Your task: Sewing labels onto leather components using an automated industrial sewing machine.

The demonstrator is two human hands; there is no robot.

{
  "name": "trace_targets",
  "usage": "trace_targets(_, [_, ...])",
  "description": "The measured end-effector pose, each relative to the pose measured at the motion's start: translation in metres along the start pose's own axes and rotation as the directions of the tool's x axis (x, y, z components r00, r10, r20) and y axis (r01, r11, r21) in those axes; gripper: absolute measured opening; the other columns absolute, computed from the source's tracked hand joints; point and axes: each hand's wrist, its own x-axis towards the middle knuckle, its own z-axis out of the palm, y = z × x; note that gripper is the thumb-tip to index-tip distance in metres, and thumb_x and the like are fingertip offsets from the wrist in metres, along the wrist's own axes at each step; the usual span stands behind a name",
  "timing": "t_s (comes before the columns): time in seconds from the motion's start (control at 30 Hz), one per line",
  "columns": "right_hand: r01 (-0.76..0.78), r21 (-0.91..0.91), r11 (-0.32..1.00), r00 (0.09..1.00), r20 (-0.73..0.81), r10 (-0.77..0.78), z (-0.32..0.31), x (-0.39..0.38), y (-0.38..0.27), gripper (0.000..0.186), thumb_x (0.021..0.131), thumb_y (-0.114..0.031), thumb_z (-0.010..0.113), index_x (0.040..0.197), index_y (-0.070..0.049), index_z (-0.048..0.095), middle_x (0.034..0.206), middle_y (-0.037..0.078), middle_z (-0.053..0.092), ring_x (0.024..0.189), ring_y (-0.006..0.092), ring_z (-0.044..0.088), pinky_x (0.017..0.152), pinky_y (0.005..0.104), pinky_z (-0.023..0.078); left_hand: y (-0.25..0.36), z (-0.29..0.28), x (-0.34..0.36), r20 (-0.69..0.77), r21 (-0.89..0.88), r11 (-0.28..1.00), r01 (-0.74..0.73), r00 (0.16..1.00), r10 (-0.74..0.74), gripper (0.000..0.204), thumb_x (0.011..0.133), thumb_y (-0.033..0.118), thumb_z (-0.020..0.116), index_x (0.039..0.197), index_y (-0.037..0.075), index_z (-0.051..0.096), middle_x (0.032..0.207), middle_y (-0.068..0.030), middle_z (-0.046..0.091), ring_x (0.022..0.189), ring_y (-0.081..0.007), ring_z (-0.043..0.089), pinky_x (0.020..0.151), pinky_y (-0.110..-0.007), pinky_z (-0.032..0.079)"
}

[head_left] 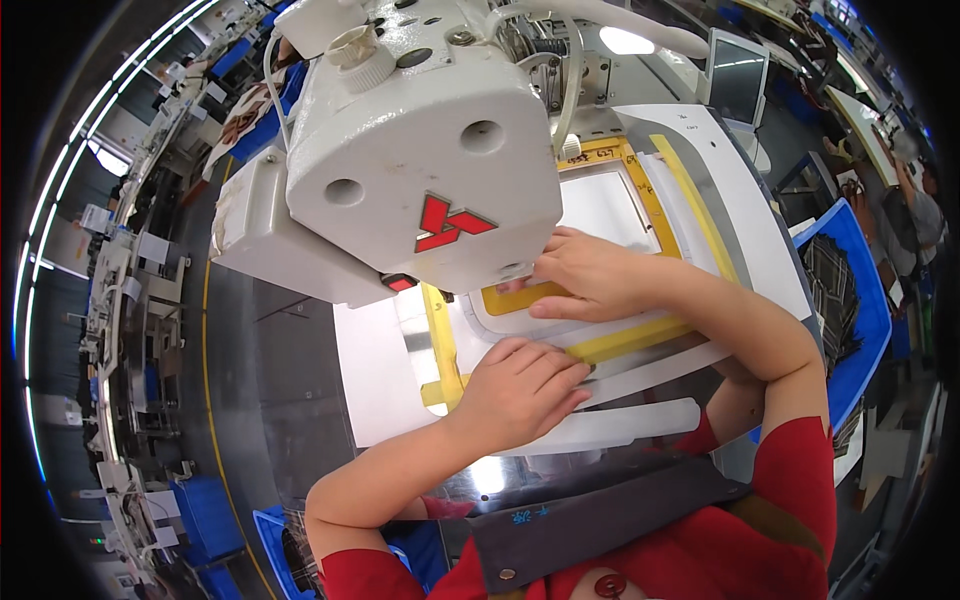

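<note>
Both palms face down: my left hand [520,392], fingers together and gripping nothing visible, rests against a yellow strip [640,338], seemingly steadying it; my right hand [590,280], thumb spread, lies farther in, over the yellow frame [505,303], by the white machine head [400,130], fingertips partly hidden, so I cannot tell if they pinch.

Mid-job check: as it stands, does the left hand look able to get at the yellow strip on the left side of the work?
Probably yes: the left hand lies close beside the near end of the yellow strip, with nothing visible between. The white machine head crowds its far end.
</note>
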Motion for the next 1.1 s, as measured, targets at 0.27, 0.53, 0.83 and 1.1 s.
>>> trace_targets(0.27, [-0.27, -0.013, 0.963, 0.956, -0.126, 0.266, -0.04, -0.064, 0.007, 0.037, 0.093, -0.034, 0.051, 0.115, -0.007, 0.064, 0.111, 0.015, 0.065, 0.122, 0.0307, 0.05, 0.114, 0.0472, 0.024, 0.002, 0.002, -0.001, -0.003, 0.004, 1.0, 0.01, 1.0, -0.01, 0.02, 0.08, 0.02, 0.073, 0.095, 0.009, 0.066, 0.089, -0.0012, 0.063, 0.084, -0.0176, 0.061, 0.078, -0.031, 0.046])
trace_targets(0.53, [-0.113, -0.293, 0.949, 0.967, -0.25, 0.039, -0.04, -0.084, -0.012, 0.033, 0.088, -0.034, 0.058, 0.107, -0.008, 0.065, 0.105, 0.008, 0.068, 0.12, 0.0303, 0.054, 0.11, 0.0524, 0.028, -0.011, 0.006, 0.0, -0.094, 0.036, 0.999, -0.004, 0.996, 0.007, 0.016, 0.08, 0.021, 0.073, 0.092, 0.012, 0.066, 0.083, -0.0007, 0.063, 0.076, -0.0186, 0.061, 0.074, -0.032, 0.046])
trace_targets(0.83, [0.181, 0.042, 0.983, 0.967, 0.174, -0.186, 0.018, -0.079, -0.058, 0.036, 0.064, -0.018, 0.077, 0.098, -0.012, 0.068, 0.118, 0.004, 0.067, 0.118, 0.034, 0.055, 0.1, 0.0517, 0.038, 0.042, -0.184, -0.16, -0.844, 0.151, 0.384, 0.911, 0.321, -0.43, 0.01, 0.084, 0.009, 0.067, 0.093, 0.005, 0.07, 0.086, -0.0085, 0.07, 0.077, -0.0196, 0.067, 0.069, -0.029, 0.05])
trace_targets(1.1, [0.283, 0.073, 0.956, 0.924, 0.245, -0.292, 0.026, -0.037, -0.074, 0.031, 0.063, -0.018, 0.077, 0.093, -0.011, 0.069, 0.109, 0.004, 0.068, 0.111, 0.0297, 0.058, 0.098, 0.0495, 0.04, 0.058, -0.1, -0.377, -0.466, 0.264, -0.135, 0.955, 0.004, -0.885, 0.027, 0.075, 0.027, 0.072, 0.095, 0.009, 0.072, 0.098, -0.0104, 0.069, 0.092, -0.0289, 0.066, 0.077, -0.04, 0.054])
